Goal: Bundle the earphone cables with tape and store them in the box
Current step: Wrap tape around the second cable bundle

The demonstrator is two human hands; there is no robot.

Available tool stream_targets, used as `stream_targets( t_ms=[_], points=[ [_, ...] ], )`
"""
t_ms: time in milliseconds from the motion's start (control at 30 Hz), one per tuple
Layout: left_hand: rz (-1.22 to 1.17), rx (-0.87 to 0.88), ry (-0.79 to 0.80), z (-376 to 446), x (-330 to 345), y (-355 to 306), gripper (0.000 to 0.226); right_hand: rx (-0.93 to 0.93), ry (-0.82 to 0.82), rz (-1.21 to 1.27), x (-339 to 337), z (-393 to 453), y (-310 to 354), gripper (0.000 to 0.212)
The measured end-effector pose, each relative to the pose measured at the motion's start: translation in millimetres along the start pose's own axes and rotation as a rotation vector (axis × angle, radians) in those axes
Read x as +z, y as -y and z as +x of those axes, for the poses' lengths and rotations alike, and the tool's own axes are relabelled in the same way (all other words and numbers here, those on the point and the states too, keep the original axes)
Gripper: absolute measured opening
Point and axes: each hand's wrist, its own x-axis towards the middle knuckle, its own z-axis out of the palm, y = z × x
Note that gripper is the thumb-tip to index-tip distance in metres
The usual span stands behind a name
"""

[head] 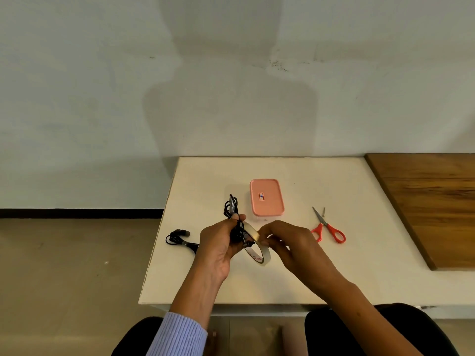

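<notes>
Black earphone cables (234,222); pink box (266,197); red-handled scissors (329,228); white table (257,283); blue striped sleeve (177,335).

We see left hand (218,242) fist-curled, thumb at 12; right hand (288,242) at its 3 o'clock, fingertips pinched toward 9.

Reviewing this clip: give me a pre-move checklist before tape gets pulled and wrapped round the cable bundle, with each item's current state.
1. Coiled black earphone cable in the left hand grip: ok.
2. Right hand fingers on the clear tape roll: ok.
3. Free tape end found and lifted: cannot tell, fingers hide it.
4. Red-handled scissors lying near the right hand on the white table: ok.
5. Pink-lidded plastic box open for storing: not ok, lid on.
6. Second black earphone set at the table's left edge, bundled: cannot tell.
</notes>
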Motion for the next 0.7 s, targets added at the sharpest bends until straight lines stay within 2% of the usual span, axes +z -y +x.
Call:
stream_targets(
  t_ms=[100, 167, 267, 367, 433, 567, 633, 700],
  points=[
    [-0.025, -0.029, -0.012, 5, -4, -3, 0.018, -0.087, 0.031, -0.148, 2, 1, 3, 0.02],
    [-0.065, -0.066, -0.028, 11, -9, -8, 0.018, -0.086, 0.069, -0.161, -3, -1, 1, 0.02],
    [-0.083, -0.18, 0.078, 15, -18, -15, 0.018, -0.059, 0.061, -0.093, -16, -6, 0, 0.011],
    [0.263, -0.199, 0.23, 14, -24, -15, 0.017, -0.037, 0.007, -0.058, -26, -8, 1, 0.01],
    [0.503, -0.093, 0.215, 8, -23, -11, 0.018, 0.0, -0.008, -0.1, -28, -7, 3, 0.01],
    [0.743, 0.247, 0.103, -9, -25, -3, 0.027, 0.054, 0.007, -0.164, -28, -3, 7, 0.012],
    [0.736, 0.383, 0.131, -23, -24, -1, 0.029, 0.065, 0.025, -0.184, -28, -4, 8, 0.013],
    [0.667, 0.435, 0.207, -35, -19, 0, 0.026, 0.094, 0.058, -0.187, -29, -6, 8, 0.013]
  ],
)
